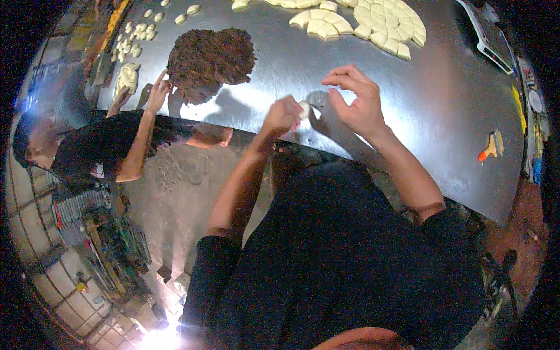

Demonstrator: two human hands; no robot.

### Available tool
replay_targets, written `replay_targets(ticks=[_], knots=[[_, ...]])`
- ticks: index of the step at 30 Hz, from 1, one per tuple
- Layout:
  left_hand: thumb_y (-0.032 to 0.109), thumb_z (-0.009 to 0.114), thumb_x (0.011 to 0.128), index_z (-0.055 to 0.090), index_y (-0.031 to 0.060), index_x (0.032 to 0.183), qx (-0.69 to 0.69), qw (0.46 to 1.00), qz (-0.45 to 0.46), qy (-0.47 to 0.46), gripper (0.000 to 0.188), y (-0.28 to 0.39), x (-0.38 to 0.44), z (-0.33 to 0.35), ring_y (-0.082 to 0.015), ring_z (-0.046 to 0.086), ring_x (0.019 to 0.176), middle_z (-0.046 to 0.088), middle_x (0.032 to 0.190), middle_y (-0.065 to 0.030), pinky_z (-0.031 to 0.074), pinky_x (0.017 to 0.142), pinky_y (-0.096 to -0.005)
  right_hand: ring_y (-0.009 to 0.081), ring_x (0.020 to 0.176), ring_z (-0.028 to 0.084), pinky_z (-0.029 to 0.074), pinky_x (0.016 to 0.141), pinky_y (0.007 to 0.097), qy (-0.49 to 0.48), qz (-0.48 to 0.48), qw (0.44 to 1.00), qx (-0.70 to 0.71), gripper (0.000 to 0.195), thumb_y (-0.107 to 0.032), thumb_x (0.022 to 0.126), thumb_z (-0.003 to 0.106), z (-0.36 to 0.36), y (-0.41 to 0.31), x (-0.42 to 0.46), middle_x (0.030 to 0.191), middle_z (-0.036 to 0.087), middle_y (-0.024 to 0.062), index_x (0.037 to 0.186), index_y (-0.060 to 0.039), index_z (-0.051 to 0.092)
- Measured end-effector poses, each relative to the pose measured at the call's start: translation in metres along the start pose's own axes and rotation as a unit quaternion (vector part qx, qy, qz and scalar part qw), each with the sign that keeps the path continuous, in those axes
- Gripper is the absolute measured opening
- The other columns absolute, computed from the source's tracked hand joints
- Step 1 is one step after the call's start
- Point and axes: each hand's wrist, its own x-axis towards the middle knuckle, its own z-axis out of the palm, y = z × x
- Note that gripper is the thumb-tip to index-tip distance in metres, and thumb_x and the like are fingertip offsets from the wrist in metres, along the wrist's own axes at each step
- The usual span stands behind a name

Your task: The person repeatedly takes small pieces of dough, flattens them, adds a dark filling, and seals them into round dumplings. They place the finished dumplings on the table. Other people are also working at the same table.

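Note:
Over the near edge of a metal worktable [280, 65], my left hand [283, 116] grips a small pale piece of dough [305, 110] at its fingertips. Blur hides the exact shape of that piece. To its right, my right hand [356, 98] is raised above the tabletop with thumb and fingers apart, and nothing shows between them. A large mound of dark brown, crumbly filling [210, 61] lies up and left of my left hand. Farther back rests a flat round of cut pale dough pieces [389, 26], with a smaller cut section [321, 24] beside it.
At the left, a co-worker's hand [157, 92] touches the mound's edge; the other hand [120, 98] is by a dough lump [128, 78]. Small dough balls [142, 31] lie beyond. A brush [493, 145] sits on the right, below a white-framed object [485, 43].

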Motion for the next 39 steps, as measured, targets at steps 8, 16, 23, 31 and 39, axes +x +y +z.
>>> replay_targets(ticks=[8,16,23,31,39], knots=[[0.041,0.08,0.075,0.058,0.0025,0.074,-0.027,0.986,-0.139,0.089,0.044,-0.012,0.01,0.019,-0.0114,0.048,0.043,0.057,0.06,-0.0045,0.038,0.04,-0.0268,0.0309,0.13,0.045,0.033,0.108,0.0394,0.035,-0.104,0.994,0.026,0.039,-0.02,0.088,0.057,0.027,-0.025,0.058,0.131,0.056,0.0135,0.126,-0.013,0.06],[0.041,0.049,0.099,0.056,0.0057,0.065,-0.237,0.922,-0.077,0.296,0.049,-0.063,-0.031,-0.046,-0.0111,0.046,0.04,0.05,0.052,-0.0016,0.033,0.037,-0.0272,0.0438,0.142,0.017,0.013,0.107,0.0708,-0.128,-0.093,0.955,-0.25,0.052,-0.044,0.093,0.049,0.172,0.061,0.006,0.155,0.026,0.0106,0.136,-0.0163,0.051],[0.036,0.058,0.094,0.06,0.004,0.069,-0.204,0.912,-0.116,0.336,0.041,-0.133,-0.115,-0.087,-0.0109,0.047,0.044,0.055,0.055,-0.0026,0.036,0.042,-0.0298,0.0362,0.119,0.051,0.044,0.094,0.0429,-0.481,-0.048,0.843,-0.237,0.033,-0.032,0.087,0.055,0.097,0.055,0.023,0.12,0.058,0.0193,0.108,-0.0081,0.058],[0.033,0.062,0.092,0.065,0.0021,0.073,-0.048,0.943,-0.027,0.329,0.036,-0.137,-0.089,-0.094,-0.0096,0.051,0.051,0.056,0.057,-0.003,0.038,0.048,-0.0281,0.0294,0.079,0.065,0.051,0.07,0.0398,-0.101,0.226,0.894,0.375,0.03,-0.023,0.08,0.063,0.173,0.003,0.15,0.085,0.061,0.0195,0.102,-0.0041,0.055],[0.036,0.065,0.09,0.066,0.0022,0.075,-0.246,0.914,-0.184,0.264,0.037,-0.062,-0.119,-0.083,-0.0076,0.048,0.051,0.055,0.058,0.0002,0.036,0.047,-0.0251,0.0392,0.092,0.062,0.05,0.08,0.048,-0.069,0.103,0.887,-0.446,0.026,-0.015,0.075,0.063,0.044,0.178,0.154,0.096,0.064,0.0172,0.1,-0.0089,0.062]])
